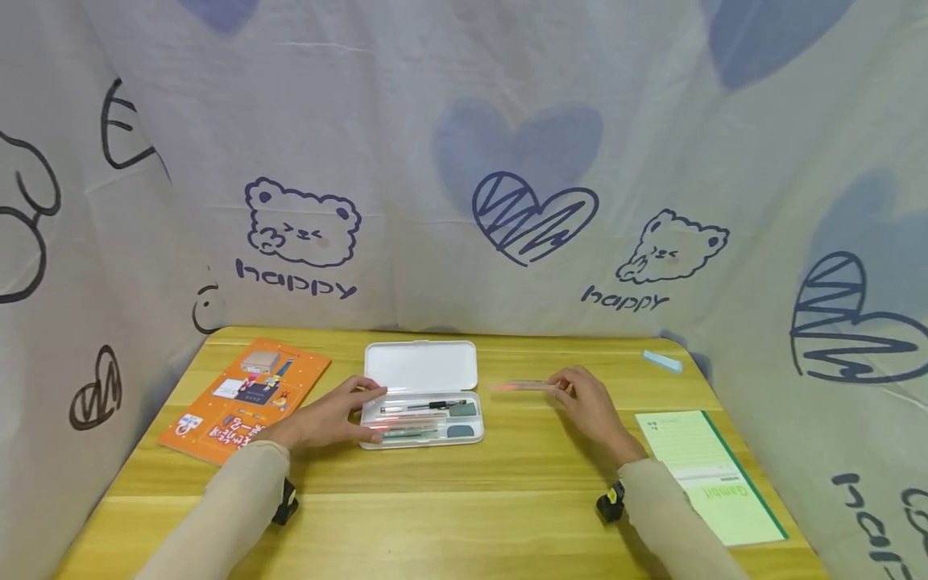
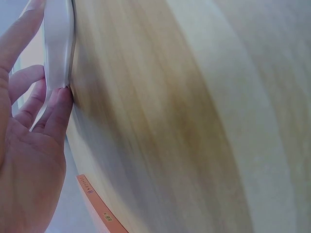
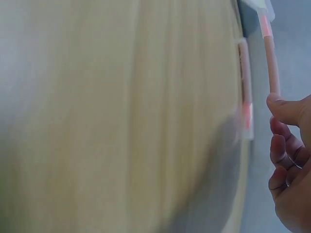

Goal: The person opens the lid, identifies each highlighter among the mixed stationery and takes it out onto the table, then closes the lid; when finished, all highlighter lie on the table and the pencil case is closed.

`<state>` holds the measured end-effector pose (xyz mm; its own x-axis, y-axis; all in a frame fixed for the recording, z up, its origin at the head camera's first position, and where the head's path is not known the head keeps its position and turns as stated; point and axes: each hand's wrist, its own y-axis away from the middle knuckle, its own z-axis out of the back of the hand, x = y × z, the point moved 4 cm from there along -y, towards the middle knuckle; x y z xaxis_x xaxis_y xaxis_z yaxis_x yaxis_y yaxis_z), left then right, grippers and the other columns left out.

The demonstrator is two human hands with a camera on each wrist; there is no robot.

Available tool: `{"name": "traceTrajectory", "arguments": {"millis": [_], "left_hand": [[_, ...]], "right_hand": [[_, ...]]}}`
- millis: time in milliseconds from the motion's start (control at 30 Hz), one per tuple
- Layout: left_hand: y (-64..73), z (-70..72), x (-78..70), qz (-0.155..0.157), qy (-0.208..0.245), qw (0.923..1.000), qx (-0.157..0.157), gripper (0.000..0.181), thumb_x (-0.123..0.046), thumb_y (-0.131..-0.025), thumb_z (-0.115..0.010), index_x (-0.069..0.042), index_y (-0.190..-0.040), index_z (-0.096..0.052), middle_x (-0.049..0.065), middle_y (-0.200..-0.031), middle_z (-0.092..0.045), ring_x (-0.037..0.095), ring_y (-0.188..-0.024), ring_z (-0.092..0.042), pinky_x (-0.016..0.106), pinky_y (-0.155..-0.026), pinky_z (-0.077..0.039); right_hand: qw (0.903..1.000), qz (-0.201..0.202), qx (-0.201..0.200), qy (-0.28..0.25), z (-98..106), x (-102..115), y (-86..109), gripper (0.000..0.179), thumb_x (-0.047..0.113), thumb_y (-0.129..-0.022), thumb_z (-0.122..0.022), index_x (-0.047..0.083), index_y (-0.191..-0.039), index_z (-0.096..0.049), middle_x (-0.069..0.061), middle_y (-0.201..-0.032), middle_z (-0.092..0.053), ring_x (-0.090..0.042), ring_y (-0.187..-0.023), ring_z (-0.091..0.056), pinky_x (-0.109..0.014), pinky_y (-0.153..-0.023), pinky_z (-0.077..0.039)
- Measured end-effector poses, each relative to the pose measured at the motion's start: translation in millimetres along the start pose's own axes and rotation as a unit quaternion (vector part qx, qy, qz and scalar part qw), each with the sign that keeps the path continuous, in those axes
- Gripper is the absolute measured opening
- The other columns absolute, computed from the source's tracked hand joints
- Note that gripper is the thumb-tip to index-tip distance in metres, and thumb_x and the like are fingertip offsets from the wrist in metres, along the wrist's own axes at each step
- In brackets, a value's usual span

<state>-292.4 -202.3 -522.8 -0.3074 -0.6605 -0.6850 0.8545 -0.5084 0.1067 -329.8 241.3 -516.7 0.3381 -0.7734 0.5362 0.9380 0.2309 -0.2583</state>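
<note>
Right of centre, your right grip (image 1: 586, 404) pinches a slim pinkish stick (image 1: 522, 387); left of centre, your left grip (image 1: 328, 416) holds the open white case (image 1: 422, 366) by its left end.

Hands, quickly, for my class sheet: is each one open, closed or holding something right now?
Left hand: closed, holding the left end of the white case.
Right hand: closed, pinching a slim pinkish stick.

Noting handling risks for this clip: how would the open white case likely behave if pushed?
The white case would probably slide rather than tip, since it sits low and spread open on the table. The black pen inside might roll, being long and slim.
</note>
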Motion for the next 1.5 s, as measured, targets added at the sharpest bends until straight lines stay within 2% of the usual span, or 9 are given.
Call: {"name": "traceTrajectory", "arguments": {"millis": [233, 433, 900, 1233, 1367, 1500], "left_hand": [[-0.2, 0.1, -2.1, 0.008, 0.009, 0.9999, 0.002, 0.09, -0.041, -0.095, -0.086, -0.002, -0.165, -0.044, 0.021, -0.164, -0.039, 0.044, -0.151, -0.042, 0.067, -0.128, -0.034], [-1.3, -0.4, -1.5, 0.008, 0.014, 0.9999, 0.002, 0.09, -0.039, -0.095, -0.086, -0.002, -0.165, -0.044, 0.021, -0.163, -0.04, 0.043, -0.15, -0.042, 0.067, -0.128, -0.034], [-0.9, -0.9, -1.5, 0.008, 0.013, 0.9999, 0.002, 0.09, -0.039, -0.095, -0.086, -0.001, -0.165, -0.044, 0.021, -0.164, -0.039, 0.046, -0.153, -0.04, 0.068, -0.128, -0.033], [0.3, -0.8, 0.6, 0.005, 0.007, 1.0, 0.001, 0.09, -0.04, -0.095, -0.086, -0.002, -0.165, -0.044, 0.021, -0.164, -0.039, 0.046, -0.153, -0.04, 0.068, -0.128, -0.033], [0.2, -1.2, 1.4, 0.006, 0.003, 1.0, 0.001, 0.09, -0.042, -0.096, -0.085, -0.002, -0.166, -0.044, 0.021, -0.165, -0.039, 0.045, -0.152, -0.041, 0.068, -0.128, -0.033], [-0.4, -1.4, 2.1, 0.01, 0.007, 0.9999, 0.003, 0.091, -0.042, -0.096, -0.085, -0.003, -0.166, -0.043, 0.021, -0.165, -0.038, 0.044, -0.153, -0.04, 0.067, -0.129, -0.033]], "right_hand": [[0.9988, -0.035, 0.028, -0.018, 4.4, -33.3, 9.5, 0.013, 0.017, -0.107, -0.072, 0.009, -0.115, -0.077, -0.006, -0.099, -0.065, -0.017, -0.083, -0.053, -0.033, -0.074, -0.046], [0.9973, -0.047, 0.05, -0.027, 1.6, -46.0, 12.3, 0.012, 0.015, -0.107, -0.071, 0.009, -0.115, -0.077, -0.006, -0.096, -0.063, -0.018, -0.083, -0.05, -0.035, -0.075, -0.044], [0.9963, -0.052, 0.064, -0.023, 1.4, -44.9, 12.9, 0.016, 0.013, -0.107, -0.07, 0.007, -0.122, -0.075, -0.007, -0.1, -0.065, -0.018, -0.087, -0.055, -0.038, -0.08, -0.049], [0.9963, -0.044, 0.071, -0.022, 2.1, -43.0, 12.1, 0.016, 0.014, -0.106, -0.072, 0.007, -0.12, -0.075, -0.006, -0.1, -0.064, -0.018, -0.087, -0.053, -0.038, -0.081, -0.049], [0.9953, -0.053, 0.076, -0.025, 3.1, -44.7, 12.9, 0.022, 0.02, -0.105, -0.075, 0.008, -0.123, -0.075, -0.005, -0.102, -0.064, -0.019, -0.089, -0.053, -0.038, -0.082, -0.048], [0.9957, -0.058, 0.061, -0.038, 7.7, -42.7, 14.2, 0.03, 0.028, -0.104, -0.077, 0.01, -0.127, -0.074, -0.004, -0.104, -0.064, -0.019, -0.09, -0.054, -0.037, -0.081, -0.048]]}}
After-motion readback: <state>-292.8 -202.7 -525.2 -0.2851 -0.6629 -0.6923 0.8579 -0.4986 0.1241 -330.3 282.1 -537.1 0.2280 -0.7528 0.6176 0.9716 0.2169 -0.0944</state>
